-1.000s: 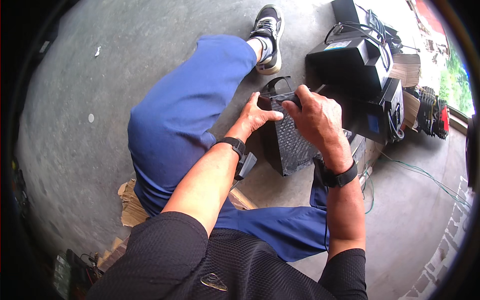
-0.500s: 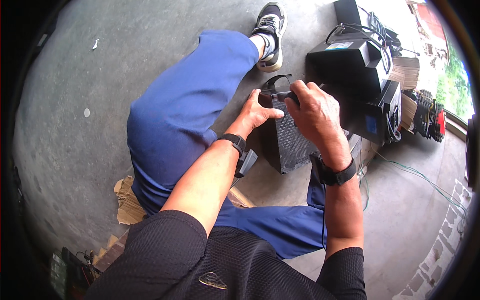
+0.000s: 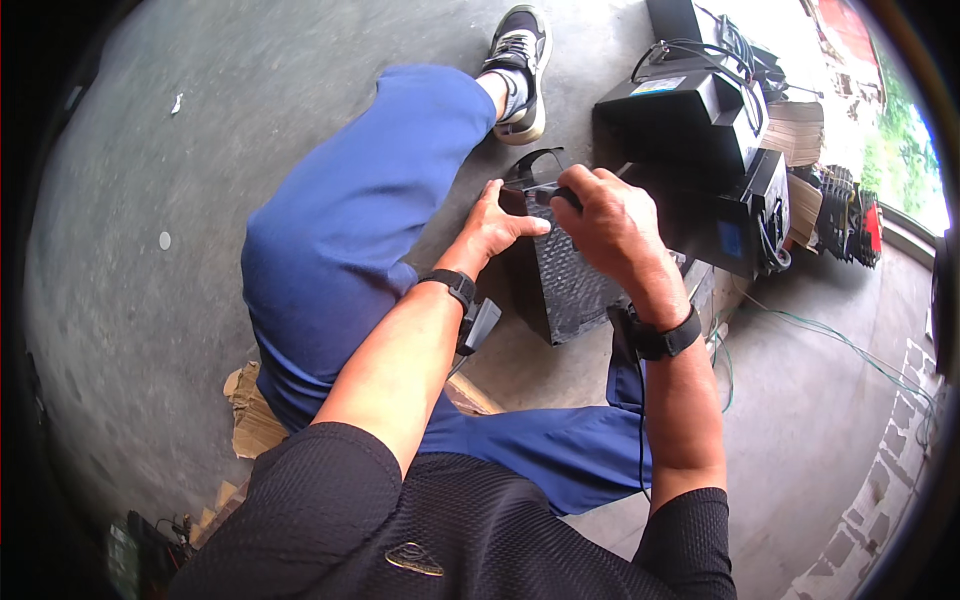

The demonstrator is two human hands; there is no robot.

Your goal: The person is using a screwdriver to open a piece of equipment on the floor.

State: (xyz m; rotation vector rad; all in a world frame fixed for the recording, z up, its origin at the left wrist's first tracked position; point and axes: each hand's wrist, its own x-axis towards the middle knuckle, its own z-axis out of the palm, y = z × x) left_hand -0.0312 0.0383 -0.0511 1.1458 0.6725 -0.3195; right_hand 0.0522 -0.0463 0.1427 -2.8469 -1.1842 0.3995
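Observation:
A black box-shaped casing (image 3: 575, 275) with a dimpled, patterned face stands on the floor between my legs. My left hand (image 3: 492, 232) grips its upper edge, thumb spread across one side and fingers on the other. In my right hand (image 3: 612, 215) is a screwdriver; its dark handle (image 3: 567, 198) shows at my fingers and a thin shaft points left to the casing's upper edge. The tip's exact contact is hidden. A curved black strip (image 3: 541, 156) sticks up at the casing's far end.
Black machine housings (image 3: 680, 110) with coiled cables are stacked at the far right. Beside them stand cardboard (image 3: 795, 133) and a bundle of dark parts (image 3: 845, 215). Green wires (image 3: 830, 335) trail over the floor at right. Torn cardboard (image 3: 253, 412) lies by my left leg.
The whole view has shifted slightly, so everything sits a little further left. Both hands keep their places at the casing, with the screwdriver still held at its upper edge.

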